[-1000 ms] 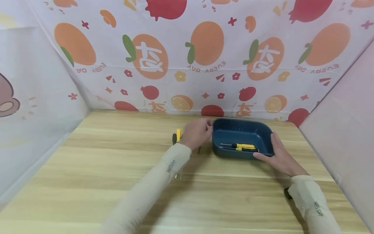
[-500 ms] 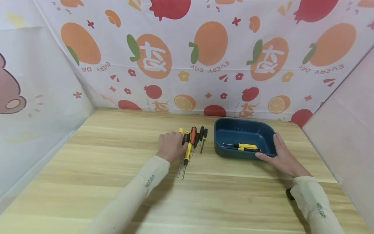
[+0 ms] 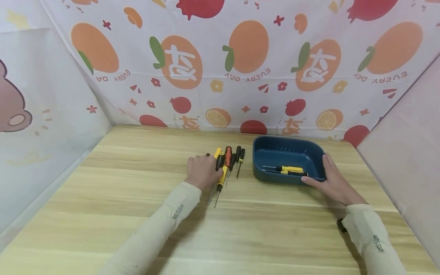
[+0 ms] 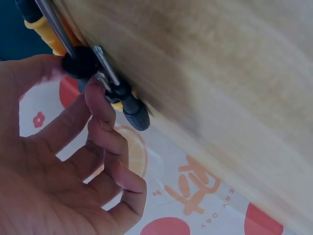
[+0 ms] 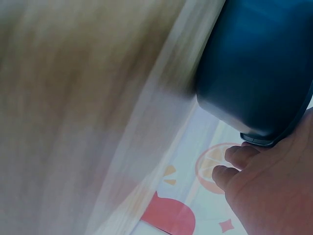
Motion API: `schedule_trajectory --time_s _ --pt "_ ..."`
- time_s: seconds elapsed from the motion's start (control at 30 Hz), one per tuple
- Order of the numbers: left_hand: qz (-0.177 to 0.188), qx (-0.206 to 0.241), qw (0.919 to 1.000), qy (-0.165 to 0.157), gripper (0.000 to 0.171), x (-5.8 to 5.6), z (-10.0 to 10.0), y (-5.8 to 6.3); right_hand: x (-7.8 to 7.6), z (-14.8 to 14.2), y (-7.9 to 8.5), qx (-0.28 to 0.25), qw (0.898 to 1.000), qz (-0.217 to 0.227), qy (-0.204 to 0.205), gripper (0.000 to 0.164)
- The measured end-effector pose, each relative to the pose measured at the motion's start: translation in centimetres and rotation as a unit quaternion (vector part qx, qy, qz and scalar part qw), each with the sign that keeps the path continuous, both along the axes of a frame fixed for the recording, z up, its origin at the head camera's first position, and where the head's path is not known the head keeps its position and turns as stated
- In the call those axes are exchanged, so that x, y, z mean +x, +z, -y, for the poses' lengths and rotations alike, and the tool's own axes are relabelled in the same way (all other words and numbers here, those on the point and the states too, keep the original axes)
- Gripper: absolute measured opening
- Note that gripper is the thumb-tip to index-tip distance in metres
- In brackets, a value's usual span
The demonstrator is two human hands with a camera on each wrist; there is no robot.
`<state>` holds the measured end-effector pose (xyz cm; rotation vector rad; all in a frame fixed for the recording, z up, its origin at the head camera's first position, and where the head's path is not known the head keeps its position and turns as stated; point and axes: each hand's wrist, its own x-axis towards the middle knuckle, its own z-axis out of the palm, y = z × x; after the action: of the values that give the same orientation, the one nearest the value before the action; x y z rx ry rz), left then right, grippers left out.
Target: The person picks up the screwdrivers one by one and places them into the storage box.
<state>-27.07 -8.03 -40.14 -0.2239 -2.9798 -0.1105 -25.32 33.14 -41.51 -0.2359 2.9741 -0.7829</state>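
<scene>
My left hand (image 3: 203, 171) is at the left end of a row of several screwdrivers on the table. Its thumb and index finger pinch a black-handled screwdriver (image 4: 79, 62); the hand covers part of it from above. Close to the thumb lies a yellow-and-black screwdriver (image 3: 222, 177), with a red-and-black screwdriver (image 3: 228, 154) behind it. My right hand (image 3: 335, 185) grips the front right corner of a dark blue rectangular box (image 3: 264, 176), thumb over the rim and fingers along the outer side. Two yellow-and-black screwdrivers (image 3: 291, 168) lie inside, shafts pointing left.
Two small dark-handled screwdrivers (image 3: 242, 154) lie between the row and the box. A fruit-print cloth (image 3: 216, 76) hangs behind the wood-grain table (image 3: 261, 229), and pale sheets stand at both sides. The box sits near the back edge.
My left hand has moved left from the box's left wall to the screwdrivers, uncovering the row, and has shifted some handles there. My right hand stays on the box. The head view has moved slightly.
</scene>
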Motion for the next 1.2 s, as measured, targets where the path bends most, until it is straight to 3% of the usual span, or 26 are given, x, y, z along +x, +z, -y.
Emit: schedule_trajectory --time_s 0.4,0.8,1.0,1.2 --pt "-0.012 0.02 0.9997 0.001 0.042 -0.1 -0.1 0.3 -0.2 0.0 -0.1 0.002 1.0 -0.005 -0.007 0.116" --pt "-0.004 0.056 0.9982 -0.023 0.041 -0.3 -1.0 2.5 -0.1 0.1 0.1 0.01 1.0 -0.004 -0.013 0.118" --pt "-0.012 0.1 0.9941 -0.039 0.032 -0.8 -2.6 4.0 -0.1 0.1 0.1 0.009 1.0 -0.009 -0.011 0.117" --pt "0.01 0.121 0.9896 -0.076 0.027 -1.3 -5.0 5.6 -0.1 0.2 0.0 0.008 1.0 -0.01 -0.015 0.118"
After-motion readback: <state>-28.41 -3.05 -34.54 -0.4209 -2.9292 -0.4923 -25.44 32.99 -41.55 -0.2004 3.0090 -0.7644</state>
